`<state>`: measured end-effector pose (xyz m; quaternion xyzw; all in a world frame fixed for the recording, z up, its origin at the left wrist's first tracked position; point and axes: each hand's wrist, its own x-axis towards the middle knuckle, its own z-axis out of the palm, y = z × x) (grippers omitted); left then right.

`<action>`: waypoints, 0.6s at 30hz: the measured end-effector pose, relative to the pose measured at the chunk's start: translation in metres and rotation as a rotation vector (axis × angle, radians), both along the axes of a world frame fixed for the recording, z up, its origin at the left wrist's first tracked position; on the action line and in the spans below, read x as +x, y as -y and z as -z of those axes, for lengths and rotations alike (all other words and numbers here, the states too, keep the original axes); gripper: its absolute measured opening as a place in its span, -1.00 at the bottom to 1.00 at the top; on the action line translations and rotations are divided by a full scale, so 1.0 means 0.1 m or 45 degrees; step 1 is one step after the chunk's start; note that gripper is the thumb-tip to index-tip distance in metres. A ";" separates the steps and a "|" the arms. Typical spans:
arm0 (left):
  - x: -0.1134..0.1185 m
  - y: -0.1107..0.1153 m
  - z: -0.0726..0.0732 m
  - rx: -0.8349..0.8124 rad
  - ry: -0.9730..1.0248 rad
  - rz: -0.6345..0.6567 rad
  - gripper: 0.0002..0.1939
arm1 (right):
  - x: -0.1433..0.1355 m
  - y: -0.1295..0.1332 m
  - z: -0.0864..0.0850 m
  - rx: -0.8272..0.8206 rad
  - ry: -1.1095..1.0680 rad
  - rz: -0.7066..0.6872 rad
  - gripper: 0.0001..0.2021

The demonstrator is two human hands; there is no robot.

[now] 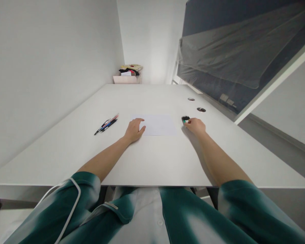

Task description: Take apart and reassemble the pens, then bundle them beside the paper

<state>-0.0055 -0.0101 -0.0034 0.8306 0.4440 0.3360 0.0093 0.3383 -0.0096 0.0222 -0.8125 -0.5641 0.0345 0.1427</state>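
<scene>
A white sheet of paper (159, 125) lies flat on the white table (152, 162). My left hand (135, 130) rests at the paper's left edge, thumb and fingers apart, holding nothing. To the right of the paper, my right hand (196, 126) has its fingertips together on a small black item with a green part (185, 118); what exactly it is cannot be made out. Several pens (106, 124), in black, blue and pink, lie in a loose bundle left of my left hand.
Two round holes (201, 109) are set in the table's right side. A pale box with folded cloths (125, 79) stands beyond the far edge. A dark, plastic-covered panel (234, 51) rises at the right, a wall at the left.
</scene>
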 end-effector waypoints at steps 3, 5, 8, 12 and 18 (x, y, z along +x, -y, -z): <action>0.00 0.00 -0.01 -0.004 -0.014 -0.006 -0.65 | 0.00 0.00 0.01 -0.001 -0.006 0.022 -0.78; 0.01 0.01 -0.01 -0.014 -0.026 -0.009 -0.65 | 0.01 -0.01 0.02 0.003 -0.011 0.025 -0.78; 0.01 0.02 -0.02 -0.029 -0.035 -0.015 -0.65 | 0.02 -0.02 0.04 -0.002 -0.018 0.037 -0.79; 0.01 0.02 -0.02 -0.039 -0.037 -0.024 -0.65 | 0.03 -0.03 0.05 -0.014 -0.016 0.076 -0.79; 0.01 0.02 -0.02 -0.043 -0.040 -0.014 -0.65 | 0.03 -0.02 0.06 -0.022 -0.006 0.084 -0.78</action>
